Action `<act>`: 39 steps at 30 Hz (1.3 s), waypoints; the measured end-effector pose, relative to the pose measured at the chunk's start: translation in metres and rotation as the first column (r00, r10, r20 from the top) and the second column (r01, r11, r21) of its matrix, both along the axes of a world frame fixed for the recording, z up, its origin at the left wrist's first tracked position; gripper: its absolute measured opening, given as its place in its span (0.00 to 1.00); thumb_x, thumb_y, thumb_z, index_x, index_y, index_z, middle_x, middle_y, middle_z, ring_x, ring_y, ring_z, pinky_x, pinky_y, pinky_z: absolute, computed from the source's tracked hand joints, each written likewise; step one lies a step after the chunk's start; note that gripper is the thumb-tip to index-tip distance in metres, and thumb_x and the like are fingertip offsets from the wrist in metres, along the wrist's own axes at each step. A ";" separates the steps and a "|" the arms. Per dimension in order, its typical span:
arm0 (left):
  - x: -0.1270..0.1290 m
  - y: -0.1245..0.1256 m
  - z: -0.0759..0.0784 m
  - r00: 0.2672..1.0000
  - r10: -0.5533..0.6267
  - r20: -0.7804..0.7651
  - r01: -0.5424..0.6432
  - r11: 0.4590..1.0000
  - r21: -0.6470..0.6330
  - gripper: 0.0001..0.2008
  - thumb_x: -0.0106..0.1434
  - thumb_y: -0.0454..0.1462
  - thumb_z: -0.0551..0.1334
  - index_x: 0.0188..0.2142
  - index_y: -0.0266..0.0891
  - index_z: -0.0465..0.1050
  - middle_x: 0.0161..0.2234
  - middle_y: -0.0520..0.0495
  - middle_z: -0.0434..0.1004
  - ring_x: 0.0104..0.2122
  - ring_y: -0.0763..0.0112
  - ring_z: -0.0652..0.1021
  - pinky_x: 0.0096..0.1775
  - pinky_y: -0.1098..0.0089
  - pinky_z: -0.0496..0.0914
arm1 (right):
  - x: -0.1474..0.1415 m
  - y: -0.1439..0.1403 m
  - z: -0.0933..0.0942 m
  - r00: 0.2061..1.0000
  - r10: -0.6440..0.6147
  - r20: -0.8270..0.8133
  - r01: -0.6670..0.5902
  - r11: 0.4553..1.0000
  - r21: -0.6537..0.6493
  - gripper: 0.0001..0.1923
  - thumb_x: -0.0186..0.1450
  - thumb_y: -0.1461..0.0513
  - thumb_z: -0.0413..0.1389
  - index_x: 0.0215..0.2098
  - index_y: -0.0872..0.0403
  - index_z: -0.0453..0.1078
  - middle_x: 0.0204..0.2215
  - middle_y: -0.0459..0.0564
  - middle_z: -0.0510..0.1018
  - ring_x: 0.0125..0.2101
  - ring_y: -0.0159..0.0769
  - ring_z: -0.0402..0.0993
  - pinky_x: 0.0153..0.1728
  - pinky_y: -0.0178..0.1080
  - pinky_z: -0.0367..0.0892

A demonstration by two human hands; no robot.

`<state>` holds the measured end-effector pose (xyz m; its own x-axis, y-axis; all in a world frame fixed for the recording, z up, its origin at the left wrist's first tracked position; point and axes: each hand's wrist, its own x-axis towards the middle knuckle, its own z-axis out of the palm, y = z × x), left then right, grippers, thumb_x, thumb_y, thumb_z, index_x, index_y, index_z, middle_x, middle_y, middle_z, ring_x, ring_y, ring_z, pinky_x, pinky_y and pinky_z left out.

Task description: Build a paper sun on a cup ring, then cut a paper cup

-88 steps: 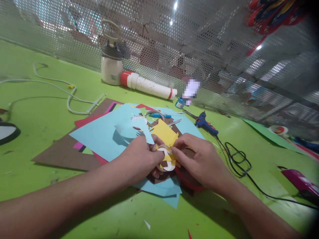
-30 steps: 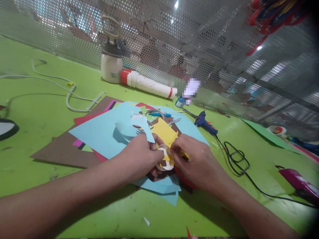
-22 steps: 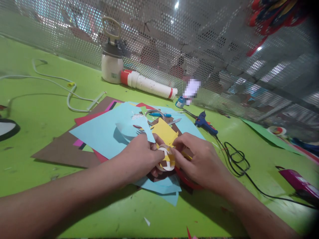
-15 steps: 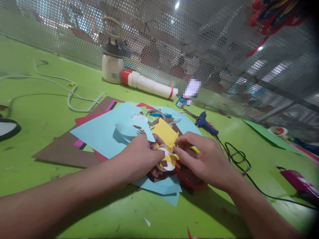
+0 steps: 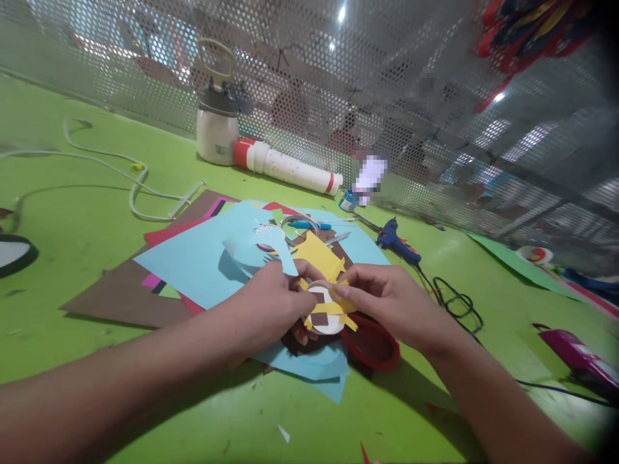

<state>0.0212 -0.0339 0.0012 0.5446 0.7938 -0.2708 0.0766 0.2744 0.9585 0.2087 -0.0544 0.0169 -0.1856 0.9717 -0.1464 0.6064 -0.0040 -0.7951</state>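
My left hand (image 5: 278, 299) is closed on the left edge of a round white paper disc (image 5: 333, 324). The disc carries dark brown patches, and a yellow paper strip (image 5: 329, 309) runs across it; small fringed yellow pieces stick out around its rim. At the upper right of the disc, my right hand (image 5: 387, 299) pinches its edge with thumb and forefinger, partly hiding it. Just beyond the fingers lies a yellow paper sheet (image 5: 319, 254). A cut light blue paper piece (image 5: 283, 248) stands out above my left hand. Below my right hand rests a red ring-shaped object (image 5: 394, 357).
Coloured paper sheets (image 5: 193, 258) lie stacked beneath my hands on the green table (image 5: 193, 412). Behind are a spray bottle (image 5: 217, 132), a white tube (image 5: 290, 169) and a blue pen (image 5: 312, 225). A blue glue gun (image 5: 399, 243) with a black cord lies right.
The disc has turned to face me more, showing more of its white face and brown patches. My right fingers have moved in onto its edge.
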 end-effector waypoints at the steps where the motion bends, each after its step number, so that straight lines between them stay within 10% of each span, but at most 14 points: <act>1: -0.001 0.000 -0.001 1.000 -0.010 0.026 0.010 1.000 0.011 0.04 0.56 0.34 0.60 0.33 0.38 0.71 0.16 0.52 0.72 0.16 0.75 0.70 0.21 0.74 0.67 | 0.001 0.000 0.000 0.998 -0.018 -0.061 0.016 0.999 -0.041 0.14 0.62 0.53 0.58 0.27 0.56 0.70 0.23 0.44 0.70 0.24 0.28 0.63 0.24 0.32 0.58; 9: -0.001 -0.001 0.003 0.998 -0.001 0.058 0.004 0.998 -0.059 0.09 0.57 0.33 0.61 0.39 0.36 0.69 0.20 0.50 0.74 0.17 0.75 0.71 0.23 0.73 0.69 | 0.010 0.006 0.004 0.894 -0.099 -0.436 -0.014 0.968 -0.250 0.14 0.59 0.53 0.63 0.28 0.57 0.71 0.23 0.43 0.72 0.23 0.24 0.65 0.25 0.29 0.61; 21: -0.003 -0.003 0.007 0.989 -0.021 0.145 0.009 0.997 0.082 0.08 0.57 0.36 0.63 0.37 0.35 0.71 0.27 0.51 0.72 0.27 0.74 0.72 0.30 0.74 0.66 | -0.002 -0.006 0.009 0.989 0.017 -0.146 -0.019 1.000 -0.012 0.18 0.62 0.49 0.59 0.36 0.55 0.68 0.30 0.46 0.71 0.28 0.31 0.66 0.29 0.34 0.62; 39: -0.008 -0.005 0.011 0.994 -0.077 0.072 0.074 0.996 0.039 0.10 0.59 0.39 0.63 0.40 0.39 0.71 0.28 0.52 0.73 0.26 0.74 0.71 0.30 0.73 0.63 | 0.003 -0.001 0.004 0.772 -0.131 -0.623 -0.098 0.942 -0.320 0.13 0.56 0.58 0.66 0.31 0.58 0.71 0.24 0.44 0.74 0.24 0.25 0.67 0.26 0.29 0.60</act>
